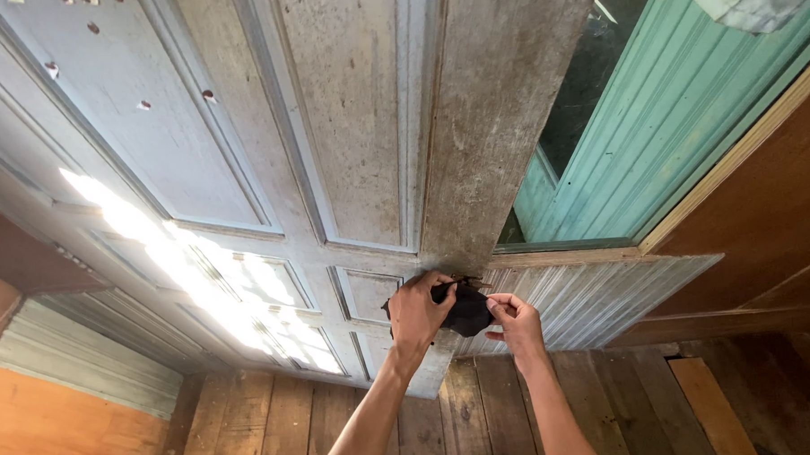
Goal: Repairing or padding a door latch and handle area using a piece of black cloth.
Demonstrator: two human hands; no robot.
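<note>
A dark crumpled cloth (468,310) sits low at the edge of an old grey-blue panelled door (330,149), and both hands meet on it. The left hand (419,309) is closed around the cloth and presses it against the door stile. The right hand (514,321) pinches the cloth's right side with its fingertips. Just behind the hands is a corrugated grey wall panel (605,292), and above it a green boarded wall (652,111) with a dark window opening (588,78). Brown wooden boards (764,215) stand to the right. Below is a wooden plank floor (465,414). Sunlight falls in a bright patch (218,279) across the lower door panels.
</note>
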